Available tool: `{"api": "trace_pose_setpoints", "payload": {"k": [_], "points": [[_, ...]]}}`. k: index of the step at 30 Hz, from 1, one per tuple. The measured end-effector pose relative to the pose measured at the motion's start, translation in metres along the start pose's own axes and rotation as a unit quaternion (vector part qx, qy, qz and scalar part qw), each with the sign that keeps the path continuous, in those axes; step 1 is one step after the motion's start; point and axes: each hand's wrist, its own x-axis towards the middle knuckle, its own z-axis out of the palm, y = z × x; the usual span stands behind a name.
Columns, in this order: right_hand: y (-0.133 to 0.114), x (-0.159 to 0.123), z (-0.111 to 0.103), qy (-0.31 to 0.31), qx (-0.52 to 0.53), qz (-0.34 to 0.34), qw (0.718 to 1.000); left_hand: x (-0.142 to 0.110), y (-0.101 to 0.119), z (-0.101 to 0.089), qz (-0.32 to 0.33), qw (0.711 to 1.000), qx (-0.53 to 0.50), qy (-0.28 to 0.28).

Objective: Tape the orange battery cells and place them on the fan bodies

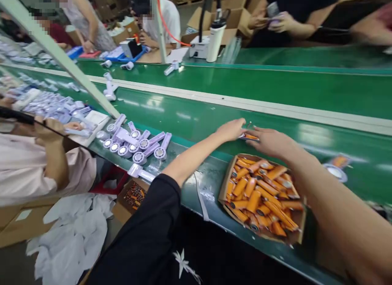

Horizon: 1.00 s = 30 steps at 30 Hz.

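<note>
My left hand [232,130] and my right hand [271,142] meet over the green belt. Between them is a handheld fan's handle part [251,136], with orange showing inside a pale edge; my fingers hide most of it. Both hands have their fingers closed on this part, the left at its near-left end and the right at the other. Thin wire ends seem to stick up beside it. Below my right forearm stands an open cardboard box [225,187] full of orange cylindrical batteries [254,200].
Several lilac handheld fans [139,157] lie piled left of my arm. Another fan part [335,170] with an orange battery lies on the green belt [196,113] at right. A slanted metal post [61,52] stands at left. Co-workers sit left and across, near a white cup [216,42].
</note>
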Motion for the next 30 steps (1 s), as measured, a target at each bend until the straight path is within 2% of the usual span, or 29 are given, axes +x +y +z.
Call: {"api": "trace_pose_setpoints", "payload": {"k": [1, 3, 4, 7, 9, 11, 13, 16, 19, 21, 22, 23, 25, 27, 28, 30], "points": [[-0.005, -0.029, -0.014, 0.03, 0.01, 0.006, 0.999, -0.017, 0.005, -0.005, 0.008, 1.0, 0.023, 0.009], [-0.023, -0.098, -0.036, 0.086, 0.047, 0.022, 0.995, -0.069, 0.002, -0.021, 0.051, 0.996, 0.065, 0.023], [-0.035, -0.135, -0.042, 0.109, 0.074, 0.037, 0.991, -0.101, -0.005, -0.031, 0.065, 0.995, 0.079, -0.004], [-0.075, -0.225, -0.039, 0.142, 0.167, 0.066, 0.973, -0.198, -0.04, -0.049, 0.045, 0.987, 0.101, -0.119], [-0.102, -0.253, -0.024, 0.128, 0.234, 0.075, 0.961, -0.247, -0.059, -0.046, -0.003, 0.981, 0.132, -0.141], [-0.128, -0.254, -0.005, 0.097, 0.296, 0.091, 0.946, -0.274, -0.063, -0.034, -0.049, 0.978, 0.165, -0.117], [-0.155, -0.238, 0.013, 0.058, 0.341, 0.107, 0.932, -0.286, -0.051, -0.02, -0.051, 0.98, 0.185, -0.06], [-0.192, -0.213, 0.032, -0.018, 0.397, 0.09, 0.913, -0.295, -0.015, -0.009, 0.051, 0.979, 0.194, 0.026], [-0.214, -0.209, 0.042, -0.102, 0.441, -0.022, 0.891, -0.306, 0.008, -0.014, 0.138, 0.965, 0.2, 0.097], [-0.217, -0.215, 0.044, -0.152, 0.429, -0.116, 0.883, -0.313, 0.01, -0.021, 0.133, 0.956, 0.205, 0.159], [-0.214, -0.217, 0.043, -0.163, 0.41, -0.138, 0.887, -0.315, 0.008, -0.023, 0.121, 0.953, 0.208, 0.185], [-0.21, -0.218, 0.041, -0.158, 0.391, -0.133, 0.897, -0.317, 0.007, -0.023, 0.112, 0.95, 0.211, 0.203], [-0.203, -0.214, 0.035, -0.118, 0.365, -0.067, 0.921, -0.319, 0.008, -0.021, 0.118, 0.948, 0.213, 0.205], [-0.2, -0.207, 0.03, -0.081, 0.376, -0.013, 0.923, -0.319, 0.014, -0.015, 0.147, 0.947, 0.214, 0.191], [-0.201, -0.204, 0.028, -0.078, 0.39, -0.018, 0.917, -0.319, 0.017, -0.013, 0.162, 0.945, 0.211, 0.188], [-0.207, -0.202, 0.03, -0.107, 0.42, -0.081, 0.897, -0.319, 0.02, -0.013, 0.167, 0.942, 0.2, 0.211]]}}
